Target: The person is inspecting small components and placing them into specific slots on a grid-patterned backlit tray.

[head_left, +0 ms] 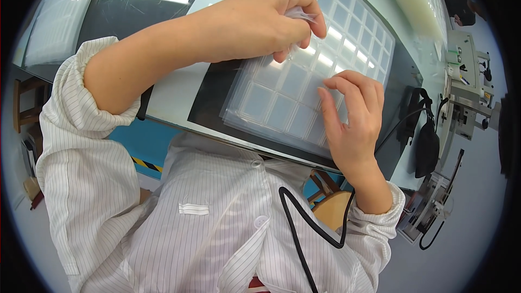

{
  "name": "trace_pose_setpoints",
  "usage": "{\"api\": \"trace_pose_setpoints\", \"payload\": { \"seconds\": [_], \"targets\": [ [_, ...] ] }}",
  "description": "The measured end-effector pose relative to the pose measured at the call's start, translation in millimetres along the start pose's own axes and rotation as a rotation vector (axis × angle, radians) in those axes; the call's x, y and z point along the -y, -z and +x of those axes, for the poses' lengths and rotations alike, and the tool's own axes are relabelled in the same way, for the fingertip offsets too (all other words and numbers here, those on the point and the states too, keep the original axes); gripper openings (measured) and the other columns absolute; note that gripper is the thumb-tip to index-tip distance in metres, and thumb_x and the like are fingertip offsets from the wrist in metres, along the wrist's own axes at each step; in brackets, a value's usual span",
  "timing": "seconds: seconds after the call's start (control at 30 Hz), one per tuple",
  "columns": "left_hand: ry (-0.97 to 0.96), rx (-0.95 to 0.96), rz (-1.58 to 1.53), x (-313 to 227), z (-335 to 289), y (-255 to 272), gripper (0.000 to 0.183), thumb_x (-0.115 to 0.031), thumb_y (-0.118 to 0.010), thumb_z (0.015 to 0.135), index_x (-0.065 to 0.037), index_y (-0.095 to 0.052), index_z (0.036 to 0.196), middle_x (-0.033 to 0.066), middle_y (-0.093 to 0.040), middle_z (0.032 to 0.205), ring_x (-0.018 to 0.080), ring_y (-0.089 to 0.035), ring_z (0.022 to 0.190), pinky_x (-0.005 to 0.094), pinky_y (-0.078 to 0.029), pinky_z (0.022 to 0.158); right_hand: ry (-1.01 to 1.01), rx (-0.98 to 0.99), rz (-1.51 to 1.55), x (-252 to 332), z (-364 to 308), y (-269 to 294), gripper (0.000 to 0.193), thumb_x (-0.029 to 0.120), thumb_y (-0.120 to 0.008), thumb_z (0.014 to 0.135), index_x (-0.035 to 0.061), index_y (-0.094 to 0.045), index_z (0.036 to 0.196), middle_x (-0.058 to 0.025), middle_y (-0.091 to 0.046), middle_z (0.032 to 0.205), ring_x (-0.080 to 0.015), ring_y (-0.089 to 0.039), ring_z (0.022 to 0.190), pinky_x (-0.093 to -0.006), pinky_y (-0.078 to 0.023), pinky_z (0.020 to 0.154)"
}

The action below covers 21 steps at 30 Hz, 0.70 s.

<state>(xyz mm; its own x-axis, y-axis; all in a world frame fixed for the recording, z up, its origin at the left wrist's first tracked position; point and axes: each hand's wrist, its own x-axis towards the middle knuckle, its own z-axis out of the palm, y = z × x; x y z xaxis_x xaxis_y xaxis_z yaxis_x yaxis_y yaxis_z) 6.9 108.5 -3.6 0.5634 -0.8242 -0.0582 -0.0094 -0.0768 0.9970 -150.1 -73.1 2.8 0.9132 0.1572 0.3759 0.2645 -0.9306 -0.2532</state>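
Note:
A clear plastic sheet (304, 70) divided into a grid of square cells lies on a black mat (211, 97) on the glossy table. My left hand (260, 19) hovers over the sheet's middle, thumb and fingers pinched on a small clear film piece (301, 15). My right hand (353, 119) rests on the sheet's near right part, its fingertips curled down and pressing on a cell. Whether anything sits under those fingertips is hidden.
A second gridded sheet (418, 0) lies at the far right of the table. A black bag (426, 146) hangs off the table's right edge beside grey metal equipment (467, 92). A black cable (304, 228) runs over my striped white coat. A wooden stool (331, 206) stands below.

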Motion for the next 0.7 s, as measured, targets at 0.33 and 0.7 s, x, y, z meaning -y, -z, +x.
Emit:
{"api": "trace_pose_setpoints", "payload": {
  "seconds": [0.33,0.7],
  "targets": [
    [-0.029,-0.03,0.071,0.2,0.5,-1.6,0.027,-0.021,-0.058,0.086,0.0,-0.066,0.102,0.0057,-0.063,0.077,0.0123,-0.057,0.063,0.028,-0.047,0.061,0.025,-0.034,-0.054,0.7,2.8,-1.9,0.024,-0.005,-0.078,0.074,0.0023,-0.071,0.095,-0.0076,-0.066,0.095,-0.027,-0.058,0.09,-0.0349,-0.047,0.08],
    [-0.087,-0.006,0.101,-0.1,-1.1,-4.4,0.03,-0.025,-0.065,0.085,0.0,-0.066,0.101,0.007,-0.063,0.078,0.0142,-0.059,0.067,0.0296,-0.048,0.062,0.044,-0.02,-0.045,0.4,4.6,-3.4,0.025,-0.006,-0.075,0.076,0.0017,-0.068,0.098,-0.0095,-0.065,0.096,-0.0275,-0.058,0.089,-0.0339,-0.046,0.08]
  ]
}}
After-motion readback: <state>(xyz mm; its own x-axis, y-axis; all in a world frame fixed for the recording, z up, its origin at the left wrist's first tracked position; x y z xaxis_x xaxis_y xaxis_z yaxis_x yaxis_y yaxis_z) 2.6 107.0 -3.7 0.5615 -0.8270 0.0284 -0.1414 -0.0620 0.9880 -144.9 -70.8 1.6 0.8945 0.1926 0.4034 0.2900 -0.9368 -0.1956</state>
